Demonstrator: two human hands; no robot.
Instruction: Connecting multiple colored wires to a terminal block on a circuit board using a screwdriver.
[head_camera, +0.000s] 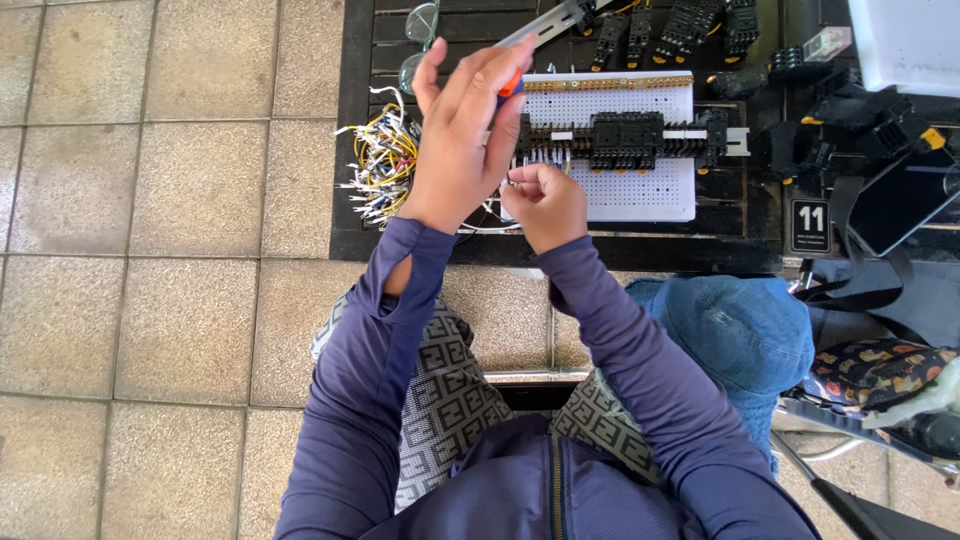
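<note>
Item: white perforated panel (640, 190), lying flat on a dark slatted table (350, 150), carrying a row of black terminal blocks (625, 138) along a rail and a brass-coloured strip (610, 84) at its far edge.

Progress, as judged: blocks are sitting mounted across the panel; some white wires are running out from the row's left end, while a loose bundle of yellow and white wires (385, 165) is lying unused just beside the panel, so wiring is looking partly done, with much remaining.

Left hand (462, 140): fingers are closing around an orange-handled screwdriver (511, 86), held upright over the left end of the row; the tip is hidden.

Right hand (545, 205): fingertips are pinching together on a thin wire end near the blocks.

Surroundings: spare black relay sockets (680, 25), safety glasses (420, 35), a metal rail (545, 25), a blue denim hat (740, 330), tiled floor (130, 200).
</note>
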